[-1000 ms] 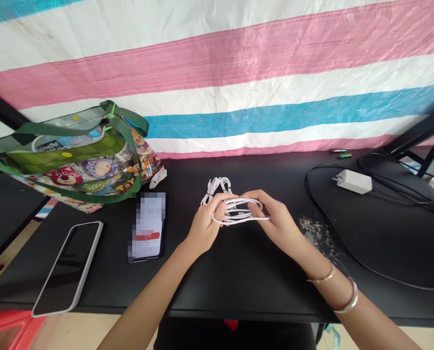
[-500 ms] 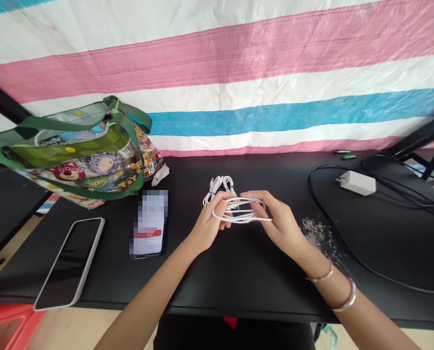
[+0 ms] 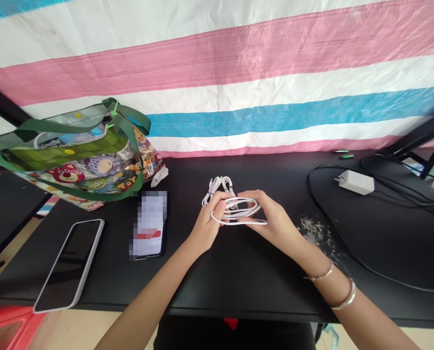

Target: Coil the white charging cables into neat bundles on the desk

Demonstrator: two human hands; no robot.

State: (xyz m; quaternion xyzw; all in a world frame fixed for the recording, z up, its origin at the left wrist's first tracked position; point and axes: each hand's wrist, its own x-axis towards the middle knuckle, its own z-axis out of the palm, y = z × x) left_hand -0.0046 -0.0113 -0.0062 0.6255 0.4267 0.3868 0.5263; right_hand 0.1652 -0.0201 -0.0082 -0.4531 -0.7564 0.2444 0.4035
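Observation:
A coiled white cable is held between both hands just above the black table. My left hand pinches the left end of the coil, thumb on top. My right hand grips the right side, fingers curled round the loops. More loops and the plug ends of the same white cable lie on the table just behind my left hand. Two bracelets sit on my right wrist.
A cartoon-print tote bag with green straps stands at the back left. Two phones lie left of my hands: a dark one in a white case and a lit one. A white charger and black cables lie at right, crumbs nearby.
My right hand has turned slightly and shifted its fingers along the coil. The loops sit a little tighter. My left hand stays put.

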